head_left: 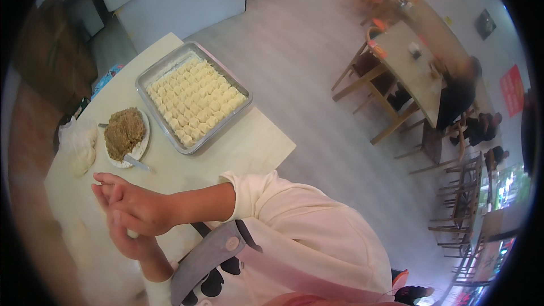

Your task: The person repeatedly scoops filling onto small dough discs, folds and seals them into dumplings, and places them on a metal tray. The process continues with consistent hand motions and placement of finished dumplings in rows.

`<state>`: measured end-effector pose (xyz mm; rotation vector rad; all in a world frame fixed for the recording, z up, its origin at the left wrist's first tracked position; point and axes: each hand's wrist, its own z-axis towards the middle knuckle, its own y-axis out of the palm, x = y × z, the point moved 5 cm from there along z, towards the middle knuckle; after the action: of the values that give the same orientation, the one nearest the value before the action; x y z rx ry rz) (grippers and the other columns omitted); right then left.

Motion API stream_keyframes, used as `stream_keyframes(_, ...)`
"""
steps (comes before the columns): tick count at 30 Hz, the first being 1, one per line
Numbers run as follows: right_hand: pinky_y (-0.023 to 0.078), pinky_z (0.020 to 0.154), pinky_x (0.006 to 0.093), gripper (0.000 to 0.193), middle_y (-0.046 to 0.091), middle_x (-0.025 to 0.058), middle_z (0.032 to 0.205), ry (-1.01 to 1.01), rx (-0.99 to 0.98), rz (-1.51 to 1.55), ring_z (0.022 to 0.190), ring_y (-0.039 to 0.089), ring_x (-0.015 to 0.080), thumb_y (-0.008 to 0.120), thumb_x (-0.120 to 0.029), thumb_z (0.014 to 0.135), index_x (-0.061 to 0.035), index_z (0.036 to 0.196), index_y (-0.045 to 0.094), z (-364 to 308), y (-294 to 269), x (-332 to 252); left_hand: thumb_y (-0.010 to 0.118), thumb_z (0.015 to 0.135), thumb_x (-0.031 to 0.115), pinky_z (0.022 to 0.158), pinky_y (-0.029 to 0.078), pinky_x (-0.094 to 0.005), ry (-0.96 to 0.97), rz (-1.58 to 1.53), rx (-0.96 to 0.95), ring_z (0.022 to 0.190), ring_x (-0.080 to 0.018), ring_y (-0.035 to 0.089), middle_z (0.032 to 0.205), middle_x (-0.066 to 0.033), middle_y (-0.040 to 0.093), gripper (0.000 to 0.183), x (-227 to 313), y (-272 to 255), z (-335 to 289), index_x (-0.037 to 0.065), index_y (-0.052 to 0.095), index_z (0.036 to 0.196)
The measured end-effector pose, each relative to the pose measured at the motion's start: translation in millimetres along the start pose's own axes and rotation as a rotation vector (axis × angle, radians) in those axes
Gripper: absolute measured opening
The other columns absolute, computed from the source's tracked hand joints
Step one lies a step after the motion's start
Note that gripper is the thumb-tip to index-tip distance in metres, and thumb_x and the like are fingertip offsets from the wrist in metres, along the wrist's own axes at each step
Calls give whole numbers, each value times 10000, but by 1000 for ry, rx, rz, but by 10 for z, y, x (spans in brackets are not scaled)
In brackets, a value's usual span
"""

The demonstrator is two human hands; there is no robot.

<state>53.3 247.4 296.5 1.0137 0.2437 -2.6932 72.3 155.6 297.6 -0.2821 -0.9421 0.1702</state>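
Observation:
My right hand (139, 207) lies over my left hand (127, 242), and the fingers of both are closed together above the table's near side. A small pale piece of dough (132, 233) peeks out between the palms; most of it is hidden. Just beyond the hands is a white plate (144, 144) heaped with brown minced filling (124, 130). A flat metal spatula (136, 162) rests across its near rim. Farther back, a metal tray (190, 146) holds neat rows of small, pale folded dumplings (195, 99).
A clear plastic bag of pale dough (79, 144) lies left of the plate on the cream table (266, 139). A white counter (181, 5) stands beyond. Across the floor at right, a person in dark clothes (456, 99) sits at a wooden table (405, 51) with chairs around it.

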Motion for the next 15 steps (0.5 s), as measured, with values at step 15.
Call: stream_keyframes(15,209,1094,528,330,478,210,1151,4,-27,-52,1276,285,453,537,-370,912,-47,964,576,-73,125,-83,221,961,467,1134,191,-407,1,-449,-2,1413,-288,220,1500,-206,294,693,-124,-64,-83,-72,434,1341)
